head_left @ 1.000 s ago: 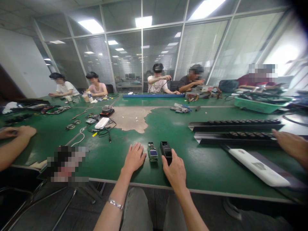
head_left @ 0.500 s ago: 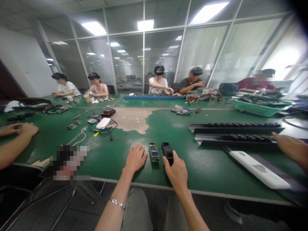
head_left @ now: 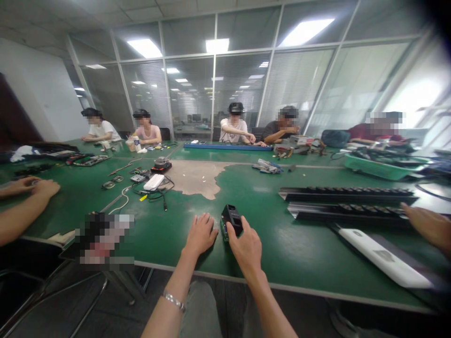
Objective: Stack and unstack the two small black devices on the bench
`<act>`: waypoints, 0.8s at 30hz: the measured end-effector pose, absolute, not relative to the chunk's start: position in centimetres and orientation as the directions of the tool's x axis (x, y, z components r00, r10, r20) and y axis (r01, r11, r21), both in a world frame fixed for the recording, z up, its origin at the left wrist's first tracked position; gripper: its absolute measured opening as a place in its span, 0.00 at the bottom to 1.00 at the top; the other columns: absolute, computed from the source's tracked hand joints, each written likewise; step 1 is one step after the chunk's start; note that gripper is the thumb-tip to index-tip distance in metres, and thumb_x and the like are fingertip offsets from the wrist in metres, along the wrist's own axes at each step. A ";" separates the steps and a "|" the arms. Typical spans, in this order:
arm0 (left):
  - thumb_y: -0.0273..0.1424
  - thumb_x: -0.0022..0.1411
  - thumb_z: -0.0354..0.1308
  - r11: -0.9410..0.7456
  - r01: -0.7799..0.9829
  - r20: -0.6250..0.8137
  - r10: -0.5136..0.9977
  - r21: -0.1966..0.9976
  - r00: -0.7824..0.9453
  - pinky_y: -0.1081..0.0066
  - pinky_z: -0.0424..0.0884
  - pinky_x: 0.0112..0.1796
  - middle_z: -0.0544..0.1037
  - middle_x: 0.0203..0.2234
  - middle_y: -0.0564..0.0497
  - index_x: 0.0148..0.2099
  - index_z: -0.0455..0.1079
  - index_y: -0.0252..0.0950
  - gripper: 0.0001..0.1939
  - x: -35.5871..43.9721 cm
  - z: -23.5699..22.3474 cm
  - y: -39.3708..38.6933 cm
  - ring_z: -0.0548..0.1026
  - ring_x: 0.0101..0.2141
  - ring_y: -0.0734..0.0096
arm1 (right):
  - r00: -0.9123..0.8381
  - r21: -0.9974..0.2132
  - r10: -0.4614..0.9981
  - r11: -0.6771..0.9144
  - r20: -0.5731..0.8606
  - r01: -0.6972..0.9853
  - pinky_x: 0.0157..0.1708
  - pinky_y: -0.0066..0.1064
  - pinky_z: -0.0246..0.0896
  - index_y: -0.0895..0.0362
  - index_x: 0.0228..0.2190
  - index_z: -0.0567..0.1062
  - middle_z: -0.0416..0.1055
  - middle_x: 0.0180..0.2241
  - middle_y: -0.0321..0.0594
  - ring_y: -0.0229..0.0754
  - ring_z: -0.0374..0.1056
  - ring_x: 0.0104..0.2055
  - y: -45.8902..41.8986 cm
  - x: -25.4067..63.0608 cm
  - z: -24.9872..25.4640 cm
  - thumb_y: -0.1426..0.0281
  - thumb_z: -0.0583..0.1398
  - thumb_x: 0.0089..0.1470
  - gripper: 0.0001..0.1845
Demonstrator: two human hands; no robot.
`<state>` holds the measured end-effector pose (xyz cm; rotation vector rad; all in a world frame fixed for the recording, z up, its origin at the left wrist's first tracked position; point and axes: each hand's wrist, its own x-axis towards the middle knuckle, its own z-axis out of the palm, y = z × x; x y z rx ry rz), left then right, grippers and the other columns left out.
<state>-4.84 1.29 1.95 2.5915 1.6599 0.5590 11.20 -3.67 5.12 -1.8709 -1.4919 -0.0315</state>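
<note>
My right hand grips a black plastic housing between thumb and fingers, near the front of the green table. The housing has a rectangular cut-out and small openings on its top face. Under and beside its left edge shows a small green circuit board, mostly covered by the housing. Whether the two touch, I cannot tell. My left hand rests palm down on the table just left of the board, fingers stretched out, holding nothing.
Two black slotted rails and a white oblong device lie to the right, near another person's hand. A white box with cables lies ahead left. Another person's hands are at far left. Several people sit across the table.
My right hand has moved left with the black housing, bringing it over the circuit board, which showed fully before. My left hand stays flat on the table.
</note>
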 end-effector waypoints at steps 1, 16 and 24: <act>0.41 0.70 0.43 -0.437 0.875 0.284 0.883 0.206 0.374 0.49 0.50 0.63 0.61 0.64 0.43 0.60 0.62 0.39 0.22 -4.9 1.9 1.3 0.55 0.64 0.57 | 0.327 -0.509 0.839 -0.071 0.435 0.858 0.43 0.36 0.61 0.65 0.57 0.66 0.74 0.43 0.55 0.52 0.70 0.44 -3.7 10.9 5.2 0.52 0.53 0.60 0.35; 0.43 0.70 0.43 -0.423 0.876 0.292 0.889 0.230 0.353 0.50 0.49 0.63 0.61 0.64 0.43 0.62 0.62 0.39 0.24 -5.0 1.9 1.2 0.55 0.65 0.57 | 0.204 -0.384 0.842 0.004 0.500 0.923 0.44 0.37 0.60 0.67 0.57 0.65 0.74 0.41 0.54 0.52 0.69 0.45 -4.3 10.1 3.2 0.54 0.53 0.61 0.33; 0.42 0.69 0.43 -0.411 0.883 0.292 0.893 0.225 0.342 0.51 0.49 0.64 0.61 0.64 0.44 0.63 0.61 0.39 0.25 -4.9 2.4 0.7 0.56 0.64 0.58 | 0.153 -0.441 0.759 0.192 0.633 0.877 0.55 0.43 0.56 0.69 0.60 0.60 0.63 0.57 0.60 0.57 0.62 0.56 -3.0 9.9 0.6 0.48 0.55 0.56 0.43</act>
